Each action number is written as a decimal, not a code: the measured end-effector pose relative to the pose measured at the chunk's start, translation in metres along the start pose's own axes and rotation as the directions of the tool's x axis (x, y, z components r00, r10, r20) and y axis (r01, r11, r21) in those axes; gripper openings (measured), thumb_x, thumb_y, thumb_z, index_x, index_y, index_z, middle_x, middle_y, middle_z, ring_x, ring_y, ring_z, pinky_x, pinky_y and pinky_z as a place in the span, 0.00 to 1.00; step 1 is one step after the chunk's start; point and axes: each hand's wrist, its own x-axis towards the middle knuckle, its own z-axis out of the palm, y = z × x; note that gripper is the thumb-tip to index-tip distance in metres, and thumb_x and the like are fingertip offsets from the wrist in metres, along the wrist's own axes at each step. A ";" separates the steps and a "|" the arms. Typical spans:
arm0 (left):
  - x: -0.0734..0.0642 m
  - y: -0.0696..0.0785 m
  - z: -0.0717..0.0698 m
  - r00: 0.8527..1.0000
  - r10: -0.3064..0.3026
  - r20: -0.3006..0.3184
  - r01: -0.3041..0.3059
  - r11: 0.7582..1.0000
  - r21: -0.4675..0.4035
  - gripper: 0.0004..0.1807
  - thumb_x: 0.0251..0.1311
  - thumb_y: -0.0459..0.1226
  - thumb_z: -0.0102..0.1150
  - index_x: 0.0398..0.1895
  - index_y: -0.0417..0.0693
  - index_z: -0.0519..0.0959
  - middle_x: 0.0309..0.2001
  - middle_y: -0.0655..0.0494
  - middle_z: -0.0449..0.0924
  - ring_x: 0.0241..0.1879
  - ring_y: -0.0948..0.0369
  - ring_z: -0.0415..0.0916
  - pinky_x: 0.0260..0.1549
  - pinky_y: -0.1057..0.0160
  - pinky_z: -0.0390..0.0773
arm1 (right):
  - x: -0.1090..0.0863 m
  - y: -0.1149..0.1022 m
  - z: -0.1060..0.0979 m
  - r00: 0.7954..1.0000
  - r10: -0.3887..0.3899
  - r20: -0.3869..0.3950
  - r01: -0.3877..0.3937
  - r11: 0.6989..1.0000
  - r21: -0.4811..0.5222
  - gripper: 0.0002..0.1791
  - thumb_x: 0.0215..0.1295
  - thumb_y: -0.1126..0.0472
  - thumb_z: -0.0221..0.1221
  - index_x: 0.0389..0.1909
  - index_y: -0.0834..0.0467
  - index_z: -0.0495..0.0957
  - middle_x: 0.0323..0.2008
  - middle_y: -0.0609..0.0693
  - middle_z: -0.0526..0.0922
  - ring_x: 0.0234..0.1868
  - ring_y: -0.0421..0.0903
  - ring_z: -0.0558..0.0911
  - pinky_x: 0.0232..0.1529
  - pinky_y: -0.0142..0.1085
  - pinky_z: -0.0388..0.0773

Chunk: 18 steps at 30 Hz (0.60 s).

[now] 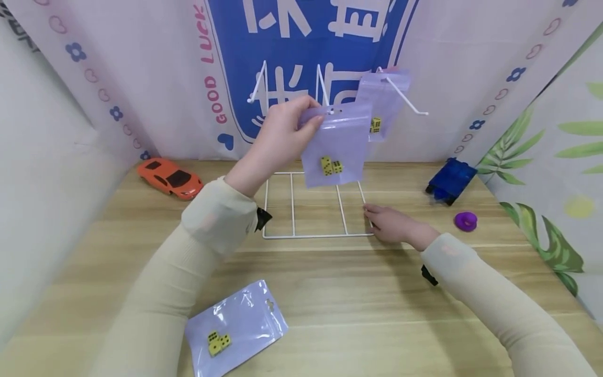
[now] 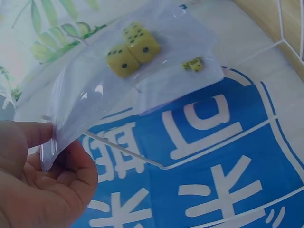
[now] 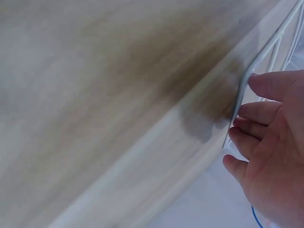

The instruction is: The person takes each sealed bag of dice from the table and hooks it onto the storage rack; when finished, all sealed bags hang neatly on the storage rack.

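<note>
My left hand [image 1: 287, 128] pinches the top corner of a pale purple zip bag [image 1: 341, 141] between thumb and fingers. Yellow dice [image 2: 133, 50] sit inside it. The bag hangs in front of the middle hook [image 1: 322, 84] of a white wire rack [image 1: 317, 236], and a white tip shows at its hang hole. On the right hook [image 1: 405, 97] hangs a second bag of dice [image 1: 388, 97]. Low on the rack, my right hand [image 1: 395, 225] holds the right rail of the base, thumb and fingertips at the wire [image 3: 244, 85].
A third bag of dice [image 1: 245, 324] lies on the wooden table near the front left. An orange toy car [image 1: 171, 178] stands at the back left. At the right are a blue toy [image 1: 449, 180] and a small purple hat-shaped piece [image 1: 465, 221]. The left hook [image 1: 259, 84] carries nothing.
</note>
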 end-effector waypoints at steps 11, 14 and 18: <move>0.048 -0.032 0.012 0.995 -0.088 -0.047 0.092 0.990 0.104 0.11 0.67 0.39 0.46 0.45 0.45 0.73 0.51 0.53 0.76 0.46 0.62 0.74 0.43 0.69 0.74 | 0.001 0.002 -0.002 0.999 0.017 0.029 -0.017 1.000 -0.014 0.27 0.64 0.62 0.53 0.57 0.78 0.62 0.62 0.70 0.58 0.62 0.63 0.61 0.60 0.52 0.58; 0.064 -0.041 0.014 0.993 -0.092 -0.076 0.099 0.990 0.104 0.11 0.67 0.39 0.45 0.46 0.44 0.73 0.52 0.54 0.75 0.49 0.63 0.73 0.47 0.69 0.71 | 0.001 0.003 -0.001 1.000 0.015 0.024 -0.015 1.000 -0.014 0.27 0.64 0.62 0.53 0.57 0.77 0.62 0.62 0.70 0.58 0.62 0.63 0.60 0.60 0.53 0.58; 0.081 -0.053 0.017 0.988 -0.093 -0.122 0.105 0.990 0.096 0.12 0.67 0.39 0.45 0.47 0.43 0.74 0.52 0.53 0.75 0.52 0.63 0.70 0.52 0.70 0.67 | 0.001 0.002 0.001 1.000 0.014 0.018 -0.015 1.000 0.008 0.27 0.64 0.62 0.53 0.57 0.77 0.62 0.62 0.70 0.58 0.62 0.63 0.60 0.60 0.53 0.57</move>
